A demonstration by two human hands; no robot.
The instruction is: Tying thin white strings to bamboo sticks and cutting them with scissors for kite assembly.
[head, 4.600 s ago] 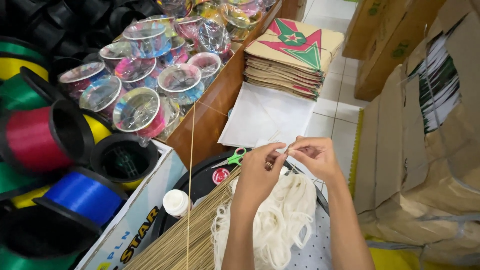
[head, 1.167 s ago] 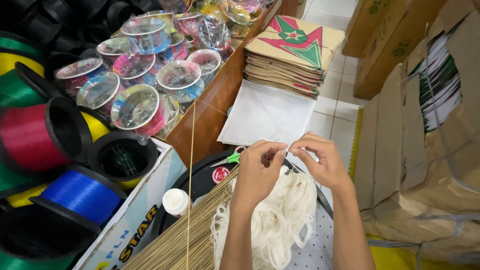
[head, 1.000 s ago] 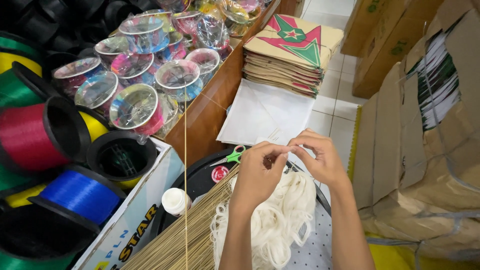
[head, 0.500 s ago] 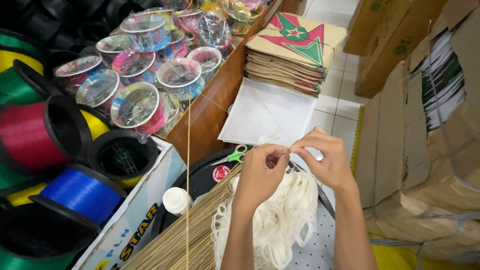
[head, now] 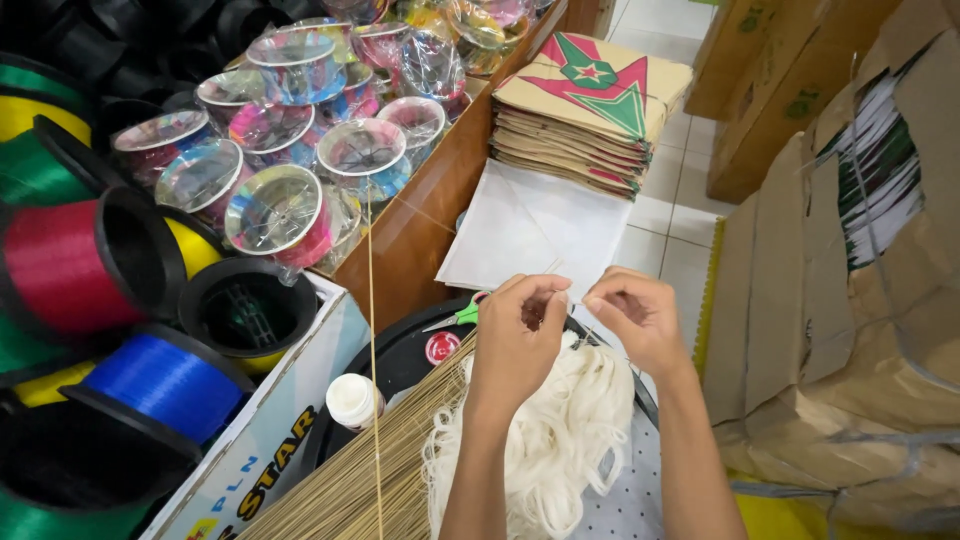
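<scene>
My left hand (head: 520, 335) and my right hand (head: 632, 318) meet at the fingertips, both pinching a thin white thread between them. Below the hands lies a loose bundle of white thread (head: 555, 440) on a dark round tray (head: 400, 350). A sheaf of thin bamboo sticks (head: 355, 480) lies on the tray at the left. One long thin stick (head: 372, 330) stands upright to the left of my left hand. Green scissors (head: 458, 315) and a small red round cap (head: 442, 347) rest on the tray near my left hand.
Large spools of red (head: 70, 270), blue (head: 165, 380), green and yellow line fill the left. Clear wrapped reels (head: 280, 210) crowd a wooden counter. White paper kites (head: 540, 225) and a stack of brown kites (head: 590, 105) lie on the floor ahead. Cardboard boxes (head: 850, 260) stand at the right. A white-capped bottle (head: 352, 400) sits on the tray.
The hands stay together over the thread bundle; the fingers have shifted slightly as they work the thread. The upright stick has swayed a little.
</scene>
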